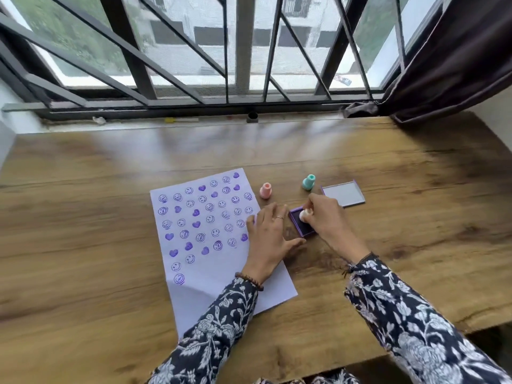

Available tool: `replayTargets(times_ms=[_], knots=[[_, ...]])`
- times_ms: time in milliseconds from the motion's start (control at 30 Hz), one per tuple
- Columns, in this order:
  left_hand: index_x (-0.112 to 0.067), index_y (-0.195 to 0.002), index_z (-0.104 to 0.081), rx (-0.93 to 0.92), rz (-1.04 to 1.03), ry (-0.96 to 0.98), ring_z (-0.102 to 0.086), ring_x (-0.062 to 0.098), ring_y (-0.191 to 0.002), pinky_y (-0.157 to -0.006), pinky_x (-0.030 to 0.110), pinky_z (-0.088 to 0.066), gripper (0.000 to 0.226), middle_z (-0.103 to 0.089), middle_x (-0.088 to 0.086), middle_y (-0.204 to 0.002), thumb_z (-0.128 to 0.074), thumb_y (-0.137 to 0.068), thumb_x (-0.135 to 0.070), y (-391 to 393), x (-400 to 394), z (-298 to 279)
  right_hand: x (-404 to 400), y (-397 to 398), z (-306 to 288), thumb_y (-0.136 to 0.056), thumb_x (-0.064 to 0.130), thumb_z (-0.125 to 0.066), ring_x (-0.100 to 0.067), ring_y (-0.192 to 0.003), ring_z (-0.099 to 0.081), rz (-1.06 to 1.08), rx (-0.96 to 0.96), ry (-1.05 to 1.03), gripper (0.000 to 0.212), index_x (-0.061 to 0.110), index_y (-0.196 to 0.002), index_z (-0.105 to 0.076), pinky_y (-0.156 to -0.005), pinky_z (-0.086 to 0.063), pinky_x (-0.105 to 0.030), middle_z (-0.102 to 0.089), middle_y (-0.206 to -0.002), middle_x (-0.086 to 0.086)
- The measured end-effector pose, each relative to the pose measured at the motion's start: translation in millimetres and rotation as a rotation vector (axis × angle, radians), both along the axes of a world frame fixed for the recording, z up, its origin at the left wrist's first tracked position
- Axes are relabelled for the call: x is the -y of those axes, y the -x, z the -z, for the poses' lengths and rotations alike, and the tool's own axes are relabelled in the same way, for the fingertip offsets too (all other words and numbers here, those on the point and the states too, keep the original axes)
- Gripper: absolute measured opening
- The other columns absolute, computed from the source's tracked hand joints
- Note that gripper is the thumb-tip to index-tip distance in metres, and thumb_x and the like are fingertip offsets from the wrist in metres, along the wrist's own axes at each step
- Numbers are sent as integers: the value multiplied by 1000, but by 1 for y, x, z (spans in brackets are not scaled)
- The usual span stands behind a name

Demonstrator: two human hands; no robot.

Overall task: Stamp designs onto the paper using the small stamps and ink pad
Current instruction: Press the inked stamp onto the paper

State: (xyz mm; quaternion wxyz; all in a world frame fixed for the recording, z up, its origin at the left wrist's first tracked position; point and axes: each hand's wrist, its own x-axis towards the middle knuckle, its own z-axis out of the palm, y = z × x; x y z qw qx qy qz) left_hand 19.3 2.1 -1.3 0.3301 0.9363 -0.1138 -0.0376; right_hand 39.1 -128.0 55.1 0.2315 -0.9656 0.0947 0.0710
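A white sheet of paper [210, 261] lies on the wooden table [83, 217], covered with several purple smiley and heart prints. My left hand [267, 234] rests flat, fingers spread, on the paper's right edge beside the purple ink pad [300, 225]. My right hand [325, 214] pinches a small white stamp [304, 215] and holds it down on the pad's dark ink surface. A pink stamp [265, 190] and a teal stamp [308, 182] stand upright behind the pad.
The ink pad's lid [343, 194] lies open-side up to the right of the teal stamp. A barred window [249, 51] runs along the table's far edge, with a dark curtain [457, 65] at the right. The table's front edge is near my sleeves.
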Motion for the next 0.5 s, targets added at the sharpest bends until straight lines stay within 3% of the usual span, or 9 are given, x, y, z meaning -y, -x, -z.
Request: replayTargets(times_ms=[67,200,300,433,500], knots=[[-24,-135,-34,-8,24,60,-26,17,-135,-108,42,-13,75,-35,2,-145,-65,-73,-52,9,-15,-6,-8,15,0,-81,12,-61,-29,-81,-59,87,125,-68,7,6,-85,-61,-64,-39,-31,-66,-87,-12],[-24,-129,-44,91,-39,123,-37,17,-129,-104,35,-18,60,-45,-1,-139,-65,-77,-43,37,-81,-17,-56,61,-1,-74,25,-72,-11,-70,-64,520,214,-626,10,22,-83,-67,-60,-47,-23,-70,-76,3],[-23,-127,-49,116,-133,89,-43,18,-125,-101,36,-23,59,-51,-1,-134,-71,-74,-37,55,-144,-18,-108,94,8,-77,11,-72,-3,-62,-63,628,126,-1027,17,4,-93,-69,-60,-52,-15,-71,-73,0],[-23,-130,-46,31,-174,-10,-37,17,-131,-101,37,-23,71,-46,-4,-140,-75,-68,-40,66,-204,-10,-164,119,16,-75,19,-73,-8,-68,-69,589,39,-910,8,16,-83,-73,-72,-54,-24,-73,-73,7],[-24,-135,-38,-34,-141,-63,-28,15,-137,-104,36,-17,81,-37,-7,-146,-74,-66,-47,69,-218,-3,-182,121,19,-76,21,-72,-10,-74,-68,516,57,-786,6,19,-82,-71,-74,-51,-20,-72,-83,1]])
